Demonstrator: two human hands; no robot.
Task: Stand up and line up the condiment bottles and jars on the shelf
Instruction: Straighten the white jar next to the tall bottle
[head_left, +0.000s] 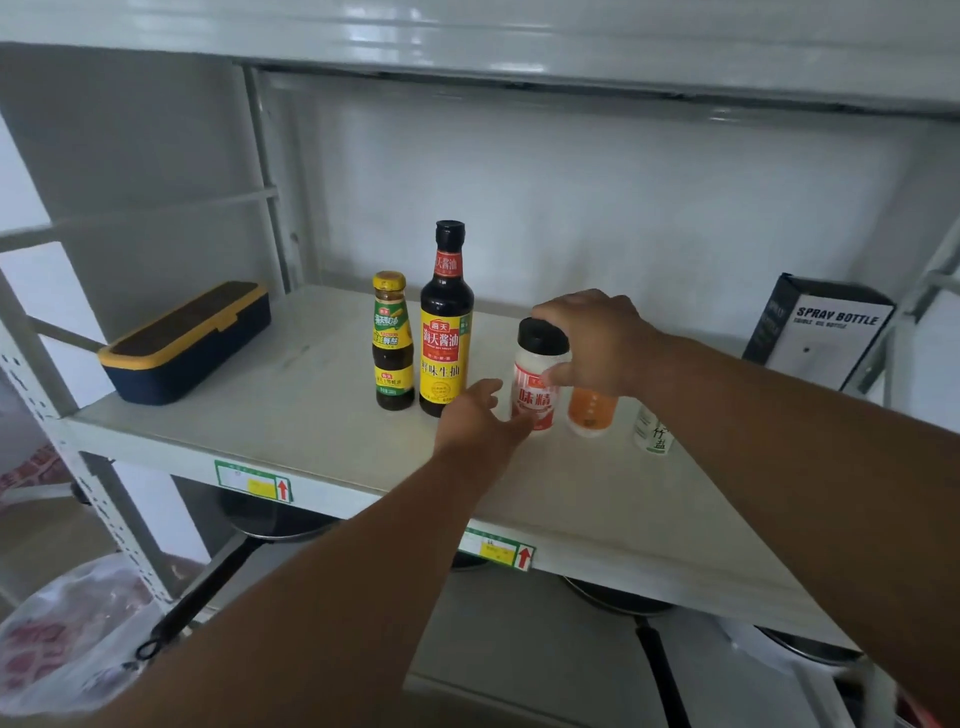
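While the right hand grips the black cap and upper body of the small white plastic MSG jar with red label, the left hand sits w/ fingers relaxed, touching the jar's base. Jar looks light, stiff, smooth, prob. best held at the cap or waist. It stands upright on the white shelf, long axis vertical, label toward the camera, w/ 2 dark sauce bottles just left of both hands.

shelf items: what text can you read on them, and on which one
"SPRAY BOTTLE": black and white cardboard box
"海天酱油", "鲜味生抽": tall dark glass bottle with yellow label
"味精": white plastic jar with black cap, gripped by the right hand
"竹盐": white bottle with green print
Small dark bottle with yellow cap, orange-labelled jar, shelf-edge stickers with red arrows: print too small or blurred.
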